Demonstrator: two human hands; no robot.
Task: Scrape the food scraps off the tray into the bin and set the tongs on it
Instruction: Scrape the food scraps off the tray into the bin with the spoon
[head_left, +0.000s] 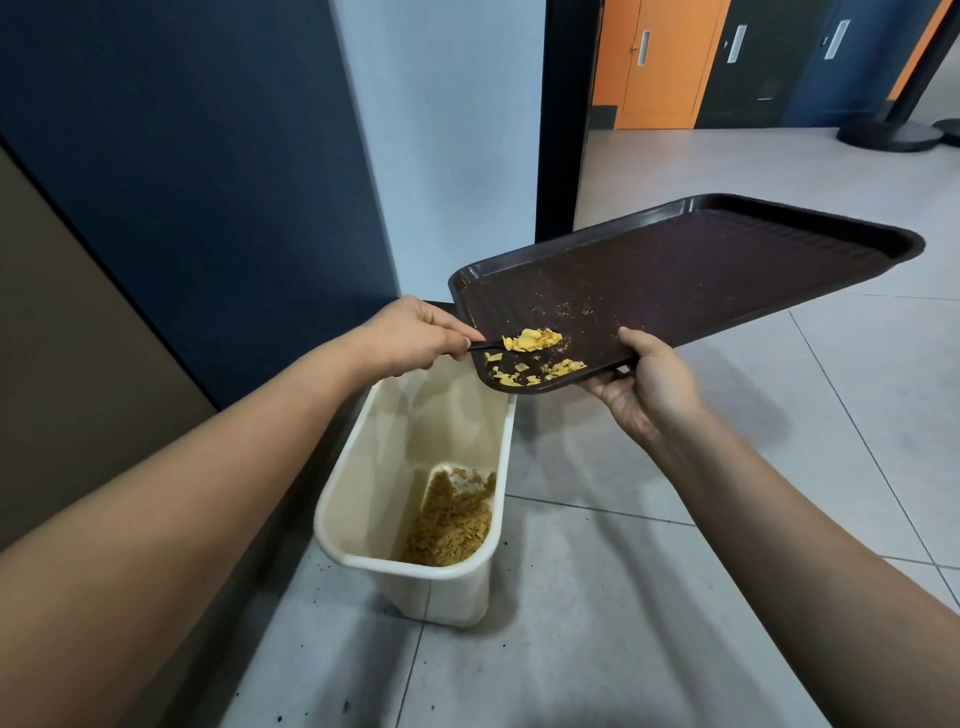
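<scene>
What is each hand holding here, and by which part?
The left hand pinches the tongs at their handle end, tips among the yellow scraps. The right hand grips the brown tray by its near rim, thumb on top.

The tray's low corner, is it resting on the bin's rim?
Cannot tell. In the head view the tray corner overlaps the far rim of the bin, but looking down from above hides whether it rests there or hangs just above it.

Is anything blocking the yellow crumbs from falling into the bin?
Nothing visible. The scraps sit at the tray's low corner, right above the open bin, with only air between.
</scene>
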